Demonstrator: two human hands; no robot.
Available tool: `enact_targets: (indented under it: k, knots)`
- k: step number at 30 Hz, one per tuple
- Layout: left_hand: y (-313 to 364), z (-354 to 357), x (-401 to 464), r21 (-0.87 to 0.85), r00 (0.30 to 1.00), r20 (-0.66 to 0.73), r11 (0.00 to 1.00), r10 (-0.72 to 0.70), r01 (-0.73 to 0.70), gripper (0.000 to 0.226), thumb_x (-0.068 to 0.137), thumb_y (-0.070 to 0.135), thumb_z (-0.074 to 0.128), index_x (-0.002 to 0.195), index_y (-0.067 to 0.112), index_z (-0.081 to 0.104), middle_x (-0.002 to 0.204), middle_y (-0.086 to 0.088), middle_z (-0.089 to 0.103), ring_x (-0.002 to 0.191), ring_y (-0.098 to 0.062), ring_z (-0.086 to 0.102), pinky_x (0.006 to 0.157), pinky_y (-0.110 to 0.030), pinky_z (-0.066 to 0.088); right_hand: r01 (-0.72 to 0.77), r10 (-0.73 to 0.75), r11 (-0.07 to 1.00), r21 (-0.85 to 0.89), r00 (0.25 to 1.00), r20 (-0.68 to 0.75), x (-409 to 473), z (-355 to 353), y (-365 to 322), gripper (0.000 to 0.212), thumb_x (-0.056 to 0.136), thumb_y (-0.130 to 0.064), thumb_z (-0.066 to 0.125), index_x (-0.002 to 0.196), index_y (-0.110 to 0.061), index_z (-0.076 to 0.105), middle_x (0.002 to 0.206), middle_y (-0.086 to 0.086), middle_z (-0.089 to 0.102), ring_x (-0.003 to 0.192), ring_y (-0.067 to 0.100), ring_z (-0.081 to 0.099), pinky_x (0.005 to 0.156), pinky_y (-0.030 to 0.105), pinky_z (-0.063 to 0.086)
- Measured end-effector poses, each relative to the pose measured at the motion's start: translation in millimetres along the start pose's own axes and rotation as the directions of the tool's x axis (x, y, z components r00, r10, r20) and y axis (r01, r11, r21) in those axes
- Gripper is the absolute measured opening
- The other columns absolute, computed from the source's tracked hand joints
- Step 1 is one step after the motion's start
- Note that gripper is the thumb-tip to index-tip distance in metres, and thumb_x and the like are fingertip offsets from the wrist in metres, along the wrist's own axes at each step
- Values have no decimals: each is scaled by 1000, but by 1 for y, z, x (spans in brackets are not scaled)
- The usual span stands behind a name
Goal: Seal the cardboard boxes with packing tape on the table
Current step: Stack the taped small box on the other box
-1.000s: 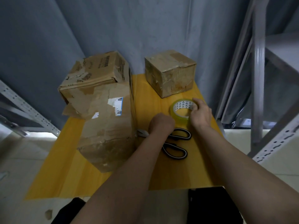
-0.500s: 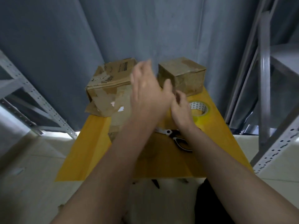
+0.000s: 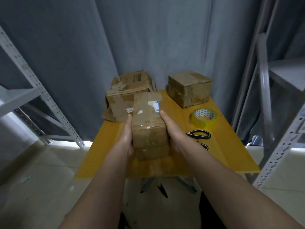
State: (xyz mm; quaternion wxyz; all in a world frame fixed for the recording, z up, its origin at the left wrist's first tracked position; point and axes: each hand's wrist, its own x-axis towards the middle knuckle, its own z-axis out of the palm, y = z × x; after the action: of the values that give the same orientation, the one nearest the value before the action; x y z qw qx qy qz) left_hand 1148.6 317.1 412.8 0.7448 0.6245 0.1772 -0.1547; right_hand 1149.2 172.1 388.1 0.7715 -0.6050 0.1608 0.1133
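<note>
Three cardboard boxes on my yellow worktop [image 3: 227, 156]. Head view: my left hand [image 3: 127, 138] and right hand [image 3: 173, 134] flat against opposite sides of near box [image 3: 148, 129], fingers straight, clamping it between palms. Worn box [image 3: 130, 90] just behind. Small box [image 3: 189, 88] far right. Tape roll [image 3: 204, 119] and scissors [image 3: 199, 135] right of my right hand.

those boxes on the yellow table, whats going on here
A person is holding the nearest cardboard box between both hands, the left hand flat against its left side and the right hand against its right side. A larger worn box sits right behind it and a smaller box stands at the far right corner of the table. The roll of yellow tape and the scissors lie untouched to the right, so no taping is under way at this moment.
</note>
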Motion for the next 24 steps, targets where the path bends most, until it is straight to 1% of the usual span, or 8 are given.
enact_targets:
  k: [4, 6, 8, 10, 14, 18, 21, 24]
  knots:
    - [-4, 3, -8, 59, 988, 129, 994, 82, -90, 65, 86, 77, 38, 84, 28, 80, 86, -3, 77, 72, -17, 74, 47, -27, 55, 32, -58, 972, 234, 993, 105, -13, -11, 0, 47, 89, -54, 55, 118, -20, 66, 105, 6, 74, 94, 22, 71, 76, 34, 55]
    - [1, 6, -14, 126, 975, 157, 976, 159, -179, 61, 86, 79, 34, 103, 37, 75, 87, 8, 77, 72, -10, 73, 50, -23, 55, 72, -126, 932, 356, 984, 129, -19, -18, -1, 44, 91, -49, 54, 120, -18, 65, 110, 8, 72, 101, 23, 69, 84, 36, 53]
    - [8, 11, -16, 223, 963, 129, 939, 236, -261, 61, 87, 77, 35, 132, 42, 54, 111, 14, 69, 86, -8, 66, 65, -26, 53, 86, -170, 883, 461, 975, 144, -25, -25, -4, 45, 92, -46, 53, 125, -16, 63, 118, 11, 69, 111, 26, 64, 98, 40, 48]
    - [13, 12, -14, 304, 942, 59, 893, 330, -332, 64, 84, 75, 47, 140, 45, 43, 134, 10, 54, 99, -10, 53, 75, -31, 48, 92, -200, 850, 519, 968, 155, -28, -31, -10, 49, 93, -47, 52, 128, -15, 61, 124, 13, 65, 117, 28, 60, 104, 41, 43]
    - [13, 7, -14, 33, 971, 74, 972, 229, -232, 105, 50, 64, 85, 140, 24, 50, 125, 3, 64, 105, -20, 66, 82, -37, 56, 40, -190, 785, 619, 965, 179, -30, -44, -17, 52, 92, -54, 48, 127, -18, 62, 125, 13, 65, 120, 33, 57, 104, 52, 40]
    - [12, 2, -6, -194, 970, 172, 972, 170, -136, 70, 60, 49, 86, 122, 25, 63, 106, -6, 75, 99, -29, 71, 85, -50, 56, 21, -185, 713, 701, 970, 159, -31, -47, -25, 44, 94, -46, 51, 111, -11, 72, 115, 15, 69, 102, 33, 67, 86, 49, 54]
    - [13, 3, -2, -296, 945, 310, 955, 101, -5, 67, 65, 49, 82, 124, 24, 62, 113, -16, 71, 111, -46, 61, 87, -79, 38, 28, -168, 698, 716, 978, 125, -24, -46, -31, 47, 96, -45, 48, 122, -9, 64, 116, 16, 68, 105, 32, 66, 97, 47, 49]
    - [20, 8, 0, -304, 921, 369, 953, 127, -10, 65, 67, 50, 79, 123, 21, 62, 115, -18, 70, 108, -47, 63, 86, -80, 37, 54, -163, 700, 712, 983, 85, -13, -51, -41, 50, 98, -47, 44, 125, -9, 62, 116, 16, 68, 107, 30, 66, 96, 43, 51]
